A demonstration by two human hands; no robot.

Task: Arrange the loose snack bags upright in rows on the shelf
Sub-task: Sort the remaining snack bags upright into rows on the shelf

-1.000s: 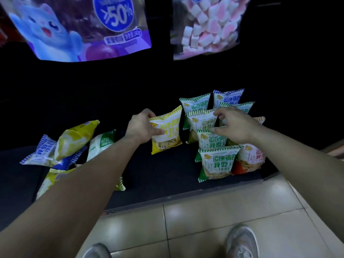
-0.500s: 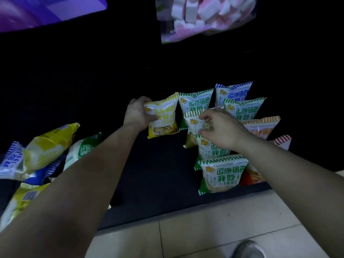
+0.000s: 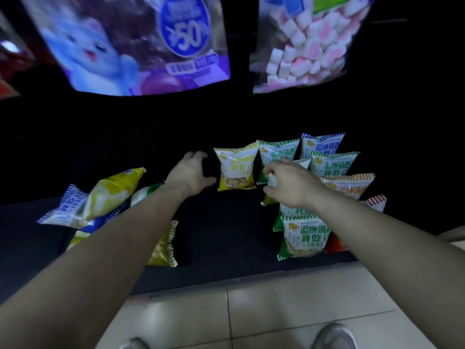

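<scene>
- Both hands are stretched over the dark shelf [image 3: 221,222], toward its rear middle.
- Nothing is held by the left hand [image 3: 191,175]; its fingers are spread and it is kept just left of the yellow snack bag [image 3: 236,170], apart from it.
- The right hand [image 3: 289,185] is seen with loosely curled fingers [image 3: 273,170] in front of the standing rows; whether the bag behind it is gripped cannot be told.
- The yellow snack bag is stood upright near the rear middle of the shelf, just beside the rear green bag [image 3: 279,152].
- A row running toward the front edge is ended by the front green bag [image 3: 302,238], stood upright near the right front corner.
- Toward the right edge a second row is formed by a blue bag [image 3: 322,144] at the rear, a green bag [image 3: 332,165] and an orange bag [image 3: 349,187]; a red-striped bag [image 3: 376,202] is partly seen beside them.
- Loose bags are left lying toward the left edge: a blue-striped bag [image 3: 65,210], a yellow bag [image 3: 113,190] tilted across it, and a gold bag [image 3: 163,245] partly covered by the left forearm.
- Above the shelf, a purple pouch with a blue cartoon cat [image 3: 136,44] and a marshmallow bag [image 3: 302,41] are seen, blurred.
- Pale floor tiles [image 3: 276,311] and a grey shoe [image 3: 334,336] are shown before the shelf's front edge.
</scene>
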